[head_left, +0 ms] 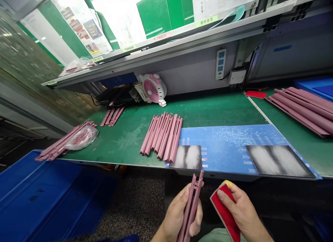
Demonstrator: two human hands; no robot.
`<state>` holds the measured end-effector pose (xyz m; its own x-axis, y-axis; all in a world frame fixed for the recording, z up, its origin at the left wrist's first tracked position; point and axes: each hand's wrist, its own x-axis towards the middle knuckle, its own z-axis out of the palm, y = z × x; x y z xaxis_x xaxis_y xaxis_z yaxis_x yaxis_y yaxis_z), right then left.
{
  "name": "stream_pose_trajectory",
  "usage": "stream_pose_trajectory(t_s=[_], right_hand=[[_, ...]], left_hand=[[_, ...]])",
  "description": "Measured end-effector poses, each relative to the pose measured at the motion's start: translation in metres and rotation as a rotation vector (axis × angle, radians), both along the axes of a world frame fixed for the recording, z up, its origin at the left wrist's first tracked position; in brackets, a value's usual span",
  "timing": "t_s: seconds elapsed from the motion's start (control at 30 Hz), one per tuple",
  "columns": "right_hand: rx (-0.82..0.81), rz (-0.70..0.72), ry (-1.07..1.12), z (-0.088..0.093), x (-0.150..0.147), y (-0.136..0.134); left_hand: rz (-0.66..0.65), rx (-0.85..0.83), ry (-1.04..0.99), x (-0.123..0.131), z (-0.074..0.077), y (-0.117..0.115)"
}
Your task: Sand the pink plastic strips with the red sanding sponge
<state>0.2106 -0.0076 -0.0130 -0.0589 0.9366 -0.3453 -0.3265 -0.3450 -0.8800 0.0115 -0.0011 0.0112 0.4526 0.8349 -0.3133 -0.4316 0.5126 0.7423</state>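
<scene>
My left hand (179, 214) is closed around a long pink plastic strip (191, 203), held upright below the table's front edge. My right hand (240, 210) grips a red pad (224, 209) with a yellow edge, close beside the strip but not touching it. On the green table (223, 110) above, a row of several like pink strips (162, 136) lies side by side at the left end of a blue mat (223, 144).
Two grey worn patches (279, 160) lie on the blue mat. More pink strips (304, 110) are piled at the right, a bagged bundle (78, 138) at the left. A pink fan (152, 91) stands at the back, a blue bin (39, 200) at lower left.
</scene>
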Motion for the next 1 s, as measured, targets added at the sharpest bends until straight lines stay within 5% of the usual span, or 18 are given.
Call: stream_pose_trajectory(t_s=[0.13,0.27,0.43,0.57,0.7,0.83,1.0], right_hand=[[0.102,0.165,-0.003,0.03,-0.009,0.01],[0.174,0.141,-0.09,0.045,-0.019,0.016],[0.155,0.077,-0.116,0.03,-0.029,0.015],[-0.047,-0.117,0.085,0.013,-0.026,0.013],[-0.129,-0.226,0.143,0.009,-0.01,0.006],[-0.141,-0.279,0.011,0.012,0.008,0.0],[-0.119,-0.324,-0.251,0.014,0.015,0.0]], left_hand=[[-0.042,-0.046,-0.078,0.004,-0.009,-0.004],[-0.054,-0.038,-0.075,0.006,-0.014,-0.007],[-0.07,-0.074,-0.197,0.009,-0.021,-0.011],[-0.136,-0.055,-0.262,0.005,-0.017,-0.008],[-0.078,0.117,0.099,-0.004,0.002,0.002],[0.05,0.564,0.773,-0.009,0.018,0.006],[0.168,0.794,1.186,0.001,0.017,-0.001]])
